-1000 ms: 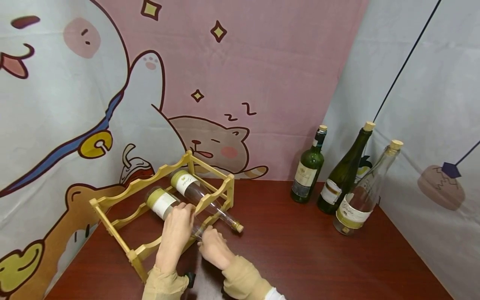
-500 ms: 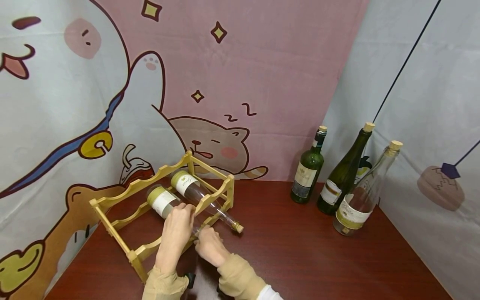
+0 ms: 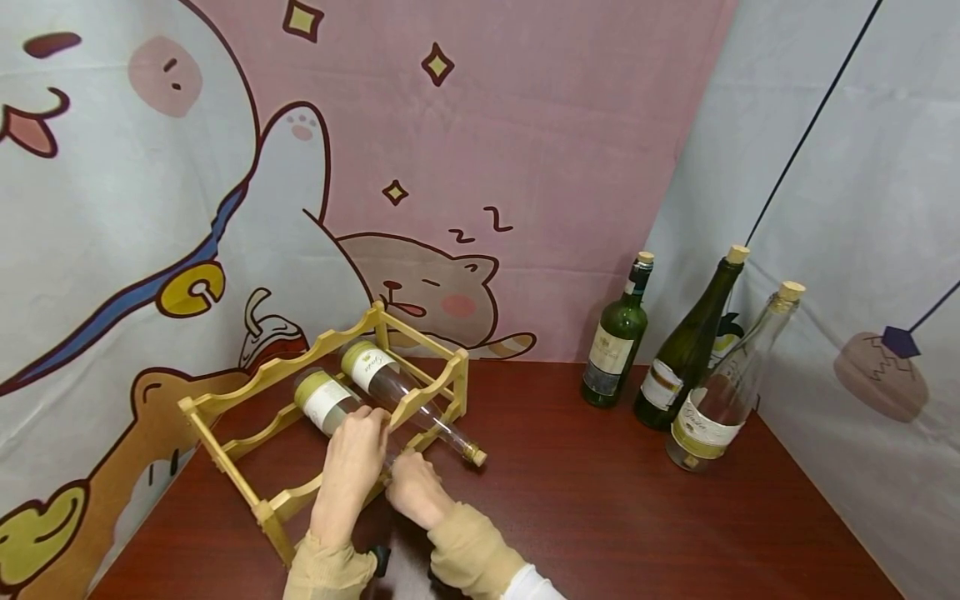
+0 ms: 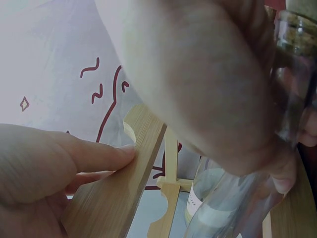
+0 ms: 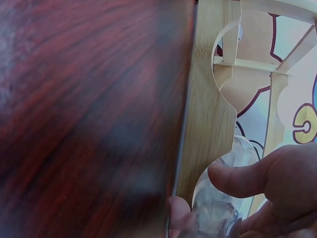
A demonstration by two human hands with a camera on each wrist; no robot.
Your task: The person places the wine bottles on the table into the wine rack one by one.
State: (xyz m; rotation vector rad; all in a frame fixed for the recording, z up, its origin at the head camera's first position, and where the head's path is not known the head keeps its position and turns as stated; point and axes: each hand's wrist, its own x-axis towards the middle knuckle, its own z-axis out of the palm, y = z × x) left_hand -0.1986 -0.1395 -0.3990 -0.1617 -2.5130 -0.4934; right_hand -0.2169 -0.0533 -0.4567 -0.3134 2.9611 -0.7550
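A two-tier wooden wine rack (image 3: 297, 497) stands on the left of the table. Inside it lies a clear wine bottle (image 3: 326, 404) with a white and yellow-green label, its neck toward me. My left hand (image 3: 354, 454) holds the rack's front top rail; in the left wrist view one finger lies along the wooden rail (image 4: 111, 193) and another fingertip is at the bottle's glass. Below the rail, my right hand (image 3: 418, 490) grips the bottle's neck end, thumb over the glass (image 5: 213, 208) in the right wrist view. The cork end is hidden by my hands in the head view.
A second clear bottle (image 3: 373, 367) lies in the neighbouring slot, its corked neck sticking out front. At the right stand a green bottle (image 3: 615, 333), a darker green bottle (image 3: 686, 342) and a clear bottle (image 3: 708, 425), all corked. A printed cloth (image 3: 570, 158) hangs behind.
My right hand has moved slightly left toward the rack, and the bottle it grips has shifted a little. My left hand stays at the rail.
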